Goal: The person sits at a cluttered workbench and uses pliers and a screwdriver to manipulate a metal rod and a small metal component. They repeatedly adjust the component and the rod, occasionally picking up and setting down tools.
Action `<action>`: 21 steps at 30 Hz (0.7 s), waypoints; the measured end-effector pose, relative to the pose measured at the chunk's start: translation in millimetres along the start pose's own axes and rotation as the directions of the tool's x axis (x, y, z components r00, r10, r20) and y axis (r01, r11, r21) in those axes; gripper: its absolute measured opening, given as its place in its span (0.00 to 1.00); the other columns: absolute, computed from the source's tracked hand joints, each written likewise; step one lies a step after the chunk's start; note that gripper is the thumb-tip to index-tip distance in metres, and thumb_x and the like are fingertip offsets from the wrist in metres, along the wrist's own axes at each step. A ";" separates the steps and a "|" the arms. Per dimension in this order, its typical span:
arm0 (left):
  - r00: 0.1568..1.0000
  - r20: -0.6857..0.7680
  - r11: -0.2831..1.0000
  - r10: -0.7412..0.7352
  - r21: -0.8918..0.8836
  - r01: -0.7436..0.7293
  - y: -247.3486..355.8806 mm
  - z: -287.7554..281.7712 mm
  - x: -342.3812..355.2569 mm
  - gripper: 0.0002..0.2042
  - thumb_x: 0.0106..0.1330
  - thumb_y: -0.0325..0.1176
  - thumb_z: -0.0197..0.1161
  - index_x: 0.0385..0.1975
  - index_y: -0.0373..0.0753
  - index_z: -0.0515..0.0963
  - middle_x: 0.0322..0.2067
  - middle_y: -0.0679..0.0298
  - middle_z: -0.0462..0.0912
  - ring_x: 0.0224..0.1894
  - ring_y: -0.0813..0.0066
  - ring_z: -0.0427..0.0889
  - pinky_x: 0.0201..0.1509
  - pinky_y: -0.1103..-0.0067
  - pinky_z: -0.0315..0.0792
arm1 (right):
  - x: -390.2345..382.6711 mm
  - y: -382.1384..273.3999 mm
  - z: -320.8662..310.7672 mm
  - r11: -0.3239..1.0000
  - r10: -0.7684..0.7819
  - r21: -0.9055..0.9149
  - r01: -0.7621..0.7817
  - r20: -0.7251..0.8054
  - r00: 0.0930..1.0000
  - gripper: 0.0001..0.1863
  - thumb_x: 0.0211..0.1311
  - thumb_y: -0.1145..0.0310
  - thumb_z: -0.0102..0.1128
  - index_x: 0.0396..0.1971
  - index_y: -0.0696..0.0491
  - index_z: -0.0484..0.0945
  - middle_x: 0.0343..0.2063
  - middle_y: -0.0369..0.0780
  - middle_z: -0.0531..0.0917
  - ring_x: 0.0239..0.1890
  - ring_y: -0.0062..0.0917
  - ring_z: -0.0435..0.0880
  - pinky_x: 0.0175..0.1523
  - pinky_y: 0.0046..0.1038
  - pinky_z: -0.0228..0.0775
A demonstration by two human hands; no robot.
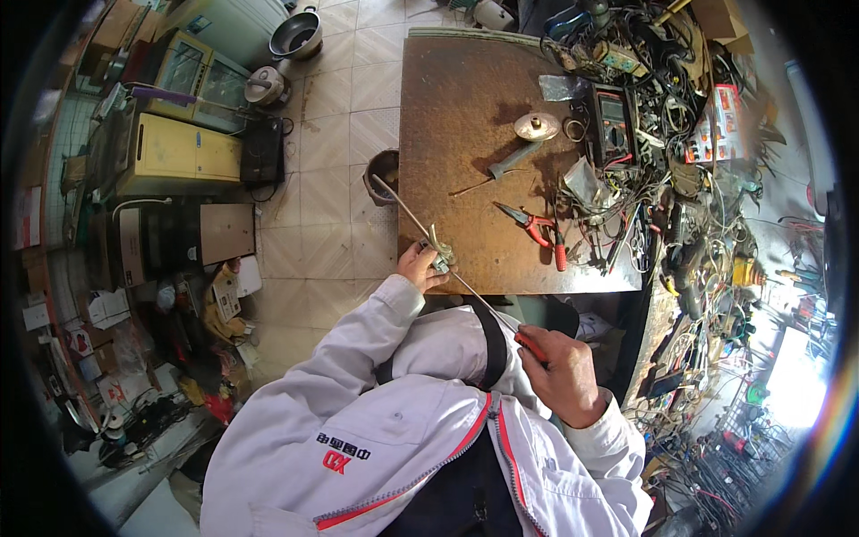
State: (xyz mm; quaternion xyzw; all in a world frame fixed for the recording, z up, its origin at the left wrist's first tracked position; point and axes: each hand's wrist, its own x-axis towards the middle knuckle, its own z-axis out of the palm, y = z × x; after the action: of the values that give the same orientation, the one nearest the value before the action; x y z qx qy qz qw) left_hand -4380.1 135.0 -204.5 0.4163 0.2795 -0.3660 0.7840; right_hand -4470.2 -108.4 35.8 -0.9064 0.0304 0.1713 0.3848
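Left grip (426, 268) closed around metal fitting (438, 248) at near-left corner of desk (456, 98); right grip (564, 374) closed around red-handled screwdriver (531, 346). Advisable: brace fitting, align screwdriver.

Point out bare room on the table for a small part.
On the brown table, the far-left part is bare, bordered by its left edge and the round metal piece. Another patch lies between the left hand and the red-handled pliers. The right side is crowded with a multimeter and tangled wires.
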 end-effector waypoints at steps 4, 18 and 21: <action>0.994 -0.112 0.997 0.000 0.083 0.009 2.1 2.6 3.2 0.12 0.73 0.40 0.54 0.48 0.42 0.70 0.41 0.56 0.81 0.45 0.59 0.83 0.45 0.61 0.78 | 13.1 10.7 8.9 1.000 0.016 0.022 -0.016 0.001 1.000 0.15 0.56 0.68 0.63 0.45 0.51 0.81 0.25 0.46 0.81 0.28 0.43 0.82 0.34 0.37 0.74; 0.972 -0.183 0.975 -0.146 -0.194 0.110 29.1 -47.6 -17.4 0.27 0.67 0.64 0.49 0.38 0.41 0.75 0.25 0.58 0.83 0.26 0.61 0.83 0.26 0.69 0.79 | 62.5 31.6 1.8 0.993 -0.075 0.096 0.069 0.055 0.996 0.16 0.54 0.68 0.65 0.45 0.52 0.80 0.23 0.45 0.80 0.26 0.43 0.81 0.32 0.39 0.73; 0.970 -0.151 0.973 -0.188 -0.160 0.164 30.3 -60.9 -19.2 0.27 0.68 0.62 0.49 0.39 0.41 0.75 0.26 0.57 0.83 0.26 0.59 0.84 0.24 0.70 0.78 | 59.5 14.2 15.0 0.995 -0.030 0.100 0.025 0.046 0.999 0.16 0.54 0.69 0.65 0.45 0.53 0.80 0.25 0.46 0.81 0.28 0.45 0.81 0.33 0.38 0.74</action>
State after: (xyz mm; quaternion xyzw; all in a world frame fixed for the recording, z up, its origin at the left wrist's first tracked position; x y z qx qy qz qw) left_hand -4374.8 205.5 -206.9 0.3600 0.4056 -0.3768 0.7509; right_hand -4421.2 -103.1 -3.6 -0.8823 0.0174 0.1855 0.4322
